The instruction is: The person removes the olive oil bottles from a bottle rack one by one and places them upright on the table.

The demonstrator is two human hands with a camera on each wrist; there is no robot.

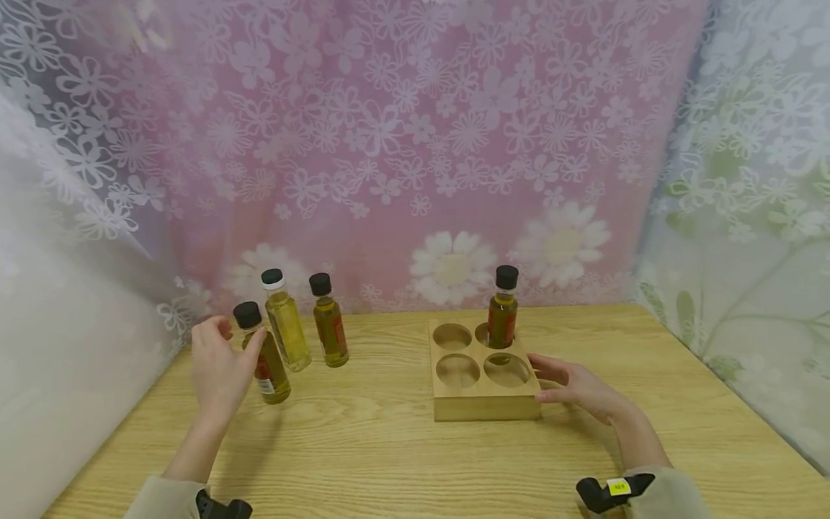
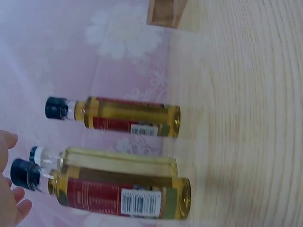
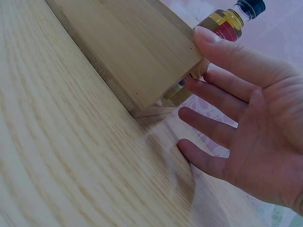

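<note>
My left hand [image 1: 223,364] is beside an amber oil bottle [image 1: 272,375] with a black cap and red label, its thumb and fingers spread around the upper part without closing. In the left wrist view the fingertips [image 2: 23,208] are right by that bottle's cap [image 2: 23,174]. My right hand [image 1: 583,389] is at the right side of a wooden four-hole holder [image 1: 486,407], fingers spread. Its thumb [image 3: 208,35] lies at the holder's edge in the right wrist view. An oil bottle [image 1: 502,321] stands in the holder's back right hole; the other three holes hold nothing.
Behind the left bottle stand a pale yellow oil bottle [image 1: 289,328] with a black and white cap and another amber bottle [image 1: 332,333]. A floral curtain [image 1: 415,144] hangs along the back edge of the wooden table [image 1: 363,447], with curtains at both sides.
</note>
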